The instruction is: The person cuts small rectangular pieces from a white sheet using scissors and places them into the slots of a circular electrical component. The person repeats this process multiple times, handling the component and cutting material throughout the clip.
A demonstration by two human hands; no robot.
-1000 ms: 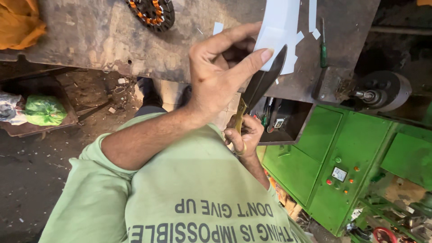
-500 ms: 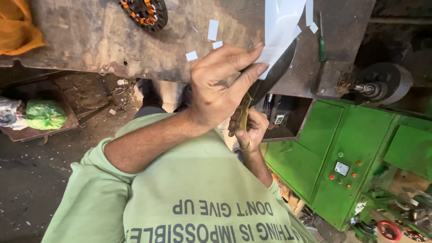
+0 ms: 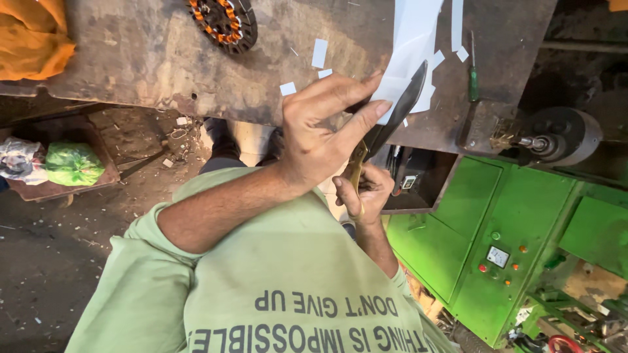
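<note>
My left hand (image 3: 320, 137) reaches in from the left and pinches the lower edge of a white paper sheet (image 3: 415, 39) that lies over the worn metal workbench (image 3: 150, 59). Just below it, my right hand (image 3: 366, 193) grips the brass-coloured handles of large dark scissors (image 3: 402, 108). The blades point up and to the right, into the edge of the sheet. Small cut white strips (image 3: 319, 52) lie on the bench beside the sheet. My left palm hides part of the scissor handles.
A round motor stator with copper windings (image 3: 222, 19) sits at the bench's far edge, and an orange cloth (image 3: 29, 39) at its left end. A green-handled screwdriver (image 3: 472, 72) lies right of the paper. A green machine cabinet (image 3: 484, 209) stands to the right, and a green bag (image 3: 72, 163) lies on the floor to the left.
Both hands and the scissors sit a little lower in view. More of the bench shows, with loose white strips now lying beside the sheet.
</note>
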